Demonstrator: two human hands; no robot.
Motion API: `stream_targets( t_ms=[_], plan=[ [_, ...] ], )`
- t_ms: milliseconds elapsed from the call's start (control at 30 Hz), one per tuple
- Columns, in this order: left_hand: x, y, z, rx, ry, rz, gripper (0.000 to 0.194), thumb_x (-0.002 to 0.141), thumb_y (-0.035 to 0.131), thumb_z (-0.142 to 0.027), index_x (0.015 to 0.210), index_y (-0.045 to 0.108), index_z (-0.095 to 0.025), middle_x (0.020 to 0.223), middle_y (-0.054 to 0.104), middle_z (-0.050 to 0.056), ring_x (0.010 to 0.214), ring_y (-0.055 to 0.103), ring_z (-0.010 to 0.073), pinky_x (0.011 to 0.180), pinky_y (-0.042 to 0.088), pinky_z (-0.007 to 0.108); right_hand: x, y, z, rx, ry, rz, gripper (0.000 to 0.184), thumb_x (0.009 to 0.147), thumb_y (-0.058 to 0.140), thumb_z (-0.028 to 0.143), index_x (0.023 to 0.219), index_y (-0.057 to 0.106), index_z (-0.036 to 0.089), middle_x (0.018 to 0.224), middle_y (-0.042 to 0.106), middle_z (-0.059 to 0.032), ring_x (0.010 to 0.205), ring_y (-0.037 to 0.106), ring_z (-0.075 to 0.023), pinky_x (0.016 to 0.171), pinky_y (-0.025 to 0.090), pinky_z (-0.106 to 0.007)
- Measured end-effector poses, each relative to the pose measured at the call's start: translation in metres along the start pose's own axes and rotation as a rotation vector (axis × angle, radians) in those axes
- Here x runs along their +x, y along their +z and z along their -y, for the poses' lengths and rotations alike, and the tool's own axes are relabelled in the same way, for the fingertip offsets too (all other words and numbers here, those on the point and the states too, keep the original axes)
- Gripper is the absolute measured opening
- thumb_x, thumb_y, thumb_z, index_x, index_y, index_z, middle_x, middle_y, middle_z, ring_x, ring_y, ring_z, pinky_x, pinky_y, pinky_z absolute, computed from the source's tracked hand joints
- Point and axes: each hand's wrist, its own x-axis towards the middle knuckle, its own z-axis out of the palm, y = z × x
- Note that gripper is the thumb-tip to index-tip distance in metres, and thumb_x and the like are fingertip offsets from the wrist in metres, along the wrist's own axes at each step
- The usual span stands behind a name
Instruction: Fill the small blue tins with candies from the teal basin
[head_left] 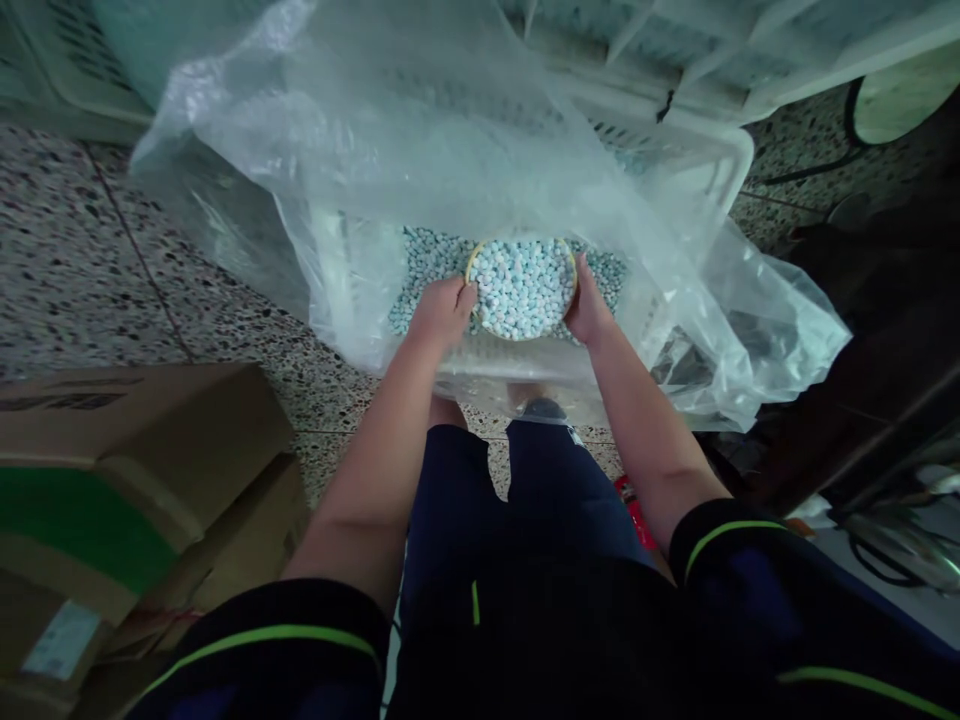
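Both my hands hold a round bowl with a yellow rim [469, 262], filled with small pale blue and white pellets [523, 288]. My left hand [444, 308] grips its left side, thumb at the rim. My right hand [589, 305] is closed on its right side, fingers partly hidden behind the bowl. Beneath and around the bowl lie more such pellets [427, 262] in a white plastic crate [731, 150] lined with a clear plastic bag [360, 150]. The bag's loose film drapes over the far part of the crate.
Cardboard boxes [187, 440] are stacked on the speckled floor [67, 250] at the left. Another white crate [720, 50] stands at the far right edge. Dark furniture and cables are at the right. My legs [457, 490] stand close to the crate's near side.
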Motion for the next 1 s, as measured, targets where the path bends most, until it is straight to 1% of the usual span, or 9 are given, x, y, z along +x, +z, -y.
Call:
stream_targets(
  t_ms=[100, 300, 433, 533, 600, 667, 800, 933, 1000],
  plan=[
    [-0.002, -0.001, 0.0, -0.059, 0.007, 0.011, 0.041, 0.105, 0.044, -0.038, 0.069, 0.055, -0.022, 0.07, 0.064, 0.008, 0.08, 0.066, 0.0258, 0.075, 0.048, 0.037, -0.01, 0.005, -0.003, 0.135, 0.053, 0.066, 0.067, 0.082, 0.067, 0.078, 0.125, 0.067, 0.026, 0.129, 0.076, -0.0071, 0.149, 0.052, -0.0311, 0.127, 0.037, -0.063],
    [-0.019, -0.003, -0.001, -0.09, 0.015, 0.011, 0.042, 0.103, 0.045, -0.04, 0.065, 0.047, -0.024, 0.065, 0.059, 0.006, 0.074, 0.062, 0.0243, 0.07, 0.044, 0.036, -0.017, 0.01, -0.019, 0.262, 0.117, 0.009, 0.062, 0.079, 0.072, 0.072, 0.122, 0.068, 0.027, 0.12, 0.079, -0.0073, 0.142, 0.059, -0.0338, 0.122, 0.045, -0.063],
    [-0.034, -0.011, -0.003, -0.062, 0.067, 0.018, 0.043, 0.102, 0.046, -0.044, 0.064, 0.041, -0.024, 0.063, 0.054, 0.004, 0.068, 0.057, 0.022, 0.066, 0.039, 0.036, -0.031, 0.012, -0.024, 0.318, 0.099, -0.011, 0.055, 0.076, 0.076, 0.06, 0.12, 0.068, 0.027, 0.116, 0.081, -0.0061, 0.137, 0.064, -0.0341, 0.117, 0.05, -0.063],
    [-0.042, -0.02, 0.001, -0.115, 0.046, 0.005, 0.04, 0.099, 0.052, -0.049, 0.069, 0.046, -0.024, 0.068, 0.058, 0.003, 0.069, 0.056, 0.021, 0.066, 0.039, 0.034, -0.049, 0.013, -0.02, 0.332, 0.07, -0.001, 0.053, 0.071, 0.077, 0.048, 0.118, 0.068, 0.026, 0.117, 0.081, -0.0059, 0.137, 0.064, -0.0345, 0.115, 0.052, -0.063],
    [-0.049, -0.024, 0.007, -0.191, 0.022, -0.099, 0.037, 0.098, 0.055, -0.053, 0.074, 0.05, -0.025, 0.072, 0.06, 0.003, 0.071, 0.055, 0.0213, 0.067, 0.039, 0.035, -0.062, 0.011, -0.015, 0.314, 0.034, 0.01, 0.054, 0.069, 0.077, 0.045, 0.119, 0.068, 0.027, 0.12, 0.08, -0.0054, 0.138, 0.063, -0.0343, 0.115, 0.052, -0.063],
    [-0.06, -0.026, 0.016, -0.301, 0.021, -0.27, 0.042, 0.096, 0.055, -0.058, 0.07, 0.049, -0.025, 0.068, 0.055, 0.003, 0.068, 0.052, 0.0216, 0.068, 0.039, 0.036, -0.076, 0.009, -0.01, 0.268, -0.011, 0.005, 0.056, 0.067, 0.078, 0.046, 0.12, 0.069, 0.028, 0.121, 0.08, -0.0052, 0.14, 0.062, -0.0345, 0.115, 0.053, -0.062],
    [-0.094, -0.015, 0.025, -0.452, 0.036, -0.497, 0.058, 0.092, 0.054, -0.071, 0.057, 0.04, -0.027, 0.055, 0.04, 0.001, 0.057, 0.043, 0.0202, 0.064, 0.041, 0.038, -0.104, 0.007, -0.003, 0.145, -0.096, -0.014, 0.06, 0.066, 0.079, 0.052, 0.121, 0.07, 0.03, 0.124, 0.078, -0.007, 0.14, 0.061, -0.0353, 0.114, 0.052, -0.063],
    [-0.129, 0.008, 0.014, -0.571, -0.066, -0.739, 0.057, 0.103, 0.028, -0.069, 0.07, 0.046, -0.026, 0.07, 0.056, 0.004, 0.07, 0.06, 0.021, 0.07, 0.052, 0.037, -0.138, 0.017, -0.009, 0.076, -0.177, 0.019, 0.064, 0.069, 0.077, 0.055, 0.128, 0.069, 0.032, 0.131, 0.075, -0.0074, 0.141, 0.06, -0.0355, 0.115, 0.051, -0.065],
    [-0.149, 0.012, 0.013, -0.814, -0.163, -0.919, 0.052, 0.104, 0.03, -0.069, 0.082, 0.05, -0.026, 0.088, 0.064, 0.005, 0.086, 0.068, 0.0213, 0.079, 0.058, 0.037, -0.157, 0.031, -0.017, 0.074, -0.196, 0.046, 0.067, 0.069, 0.079, 0.055, 0.132, 0.067, 0.034, 0.136, 0.073, -0.0061, 0.143, 0.059, -0.0355, 0.117, 0.05, -0.065]
  ],
)
